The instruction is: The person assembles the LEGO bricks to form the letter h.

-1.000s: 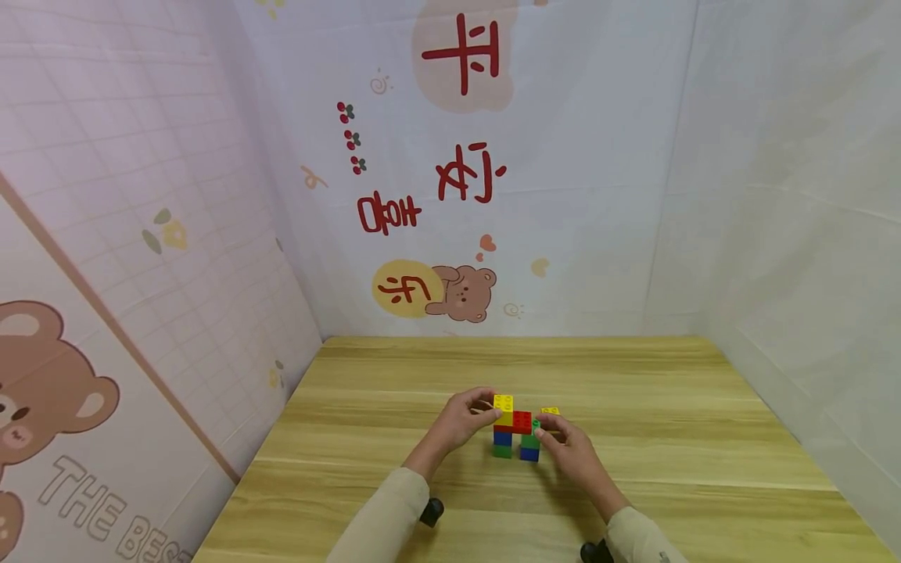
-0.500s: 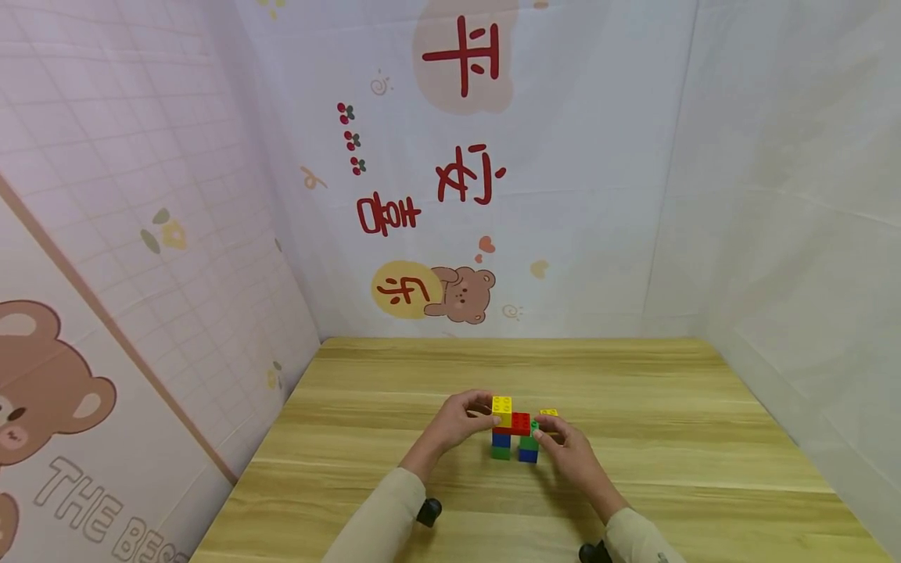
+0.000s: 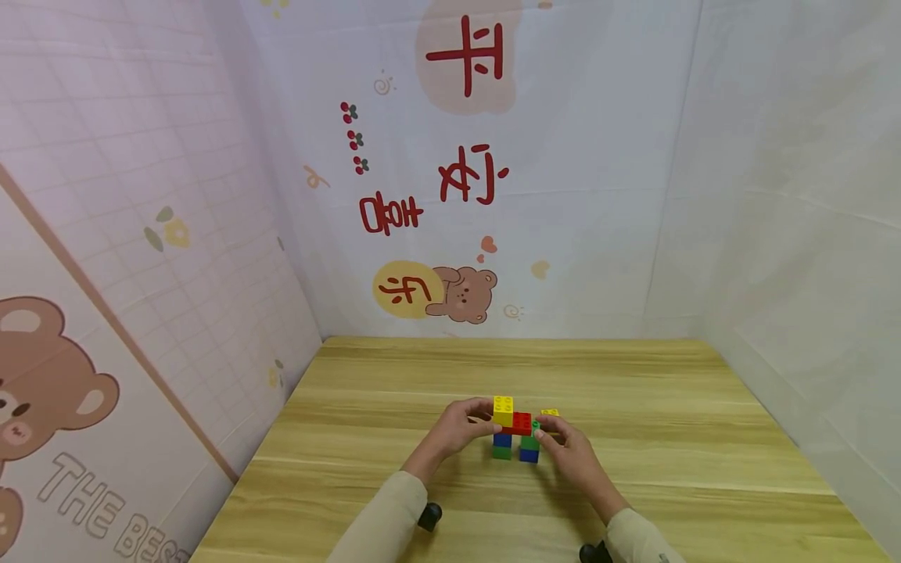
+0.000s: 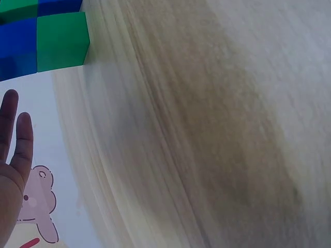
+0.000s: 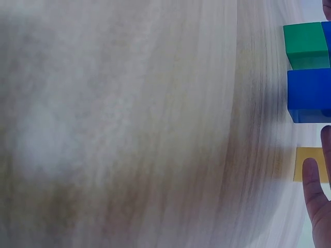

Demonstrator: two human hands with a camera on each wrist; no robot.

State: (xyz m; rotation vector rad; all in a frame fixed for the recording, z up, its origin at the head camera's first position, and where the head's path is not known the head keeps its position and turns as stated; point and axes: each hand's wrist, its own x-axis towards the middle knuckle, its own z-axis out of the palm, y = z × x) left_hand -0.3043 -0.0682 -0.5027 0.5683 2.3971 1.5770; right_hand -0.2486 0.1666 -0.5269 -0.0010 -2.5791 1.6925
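Note:
In the head view, toy bricks form a small arch with two legs: green brick (image 3: 502,453) under blue brick (image 3: 503,440) on the left, blue brick (image 3: 529,456) under green brick (image 3: 529,443) on the right. A red brick (image 3: 522,424) bridges them, topped on the left by a yellow brick (image 3: 503,410). My left hand (image 3: 457,427) pinches the arch's upper left, thumb at the red brick's edge, other fingers partly hidden behind. At the opposite end, my right hand (image 3: 572,451) pinches a small green studded piece (image 3: 536,425) beside the red brick.
Another yellow brick (image 3: 551,413) stands behind my right fingers; the right wrist view also shows a yellow brick (image 5: 305,164) there. Black wrist-camera parts (image 3: 430,516) hang below the sleeves. The wooden table (image 3: 394,367) meets printed cloth walls at its back and sides.
My left thumb has slid down from the upper yellow brick's front to the red brick's edge. My right hand keeps its place, and the arch stays put.

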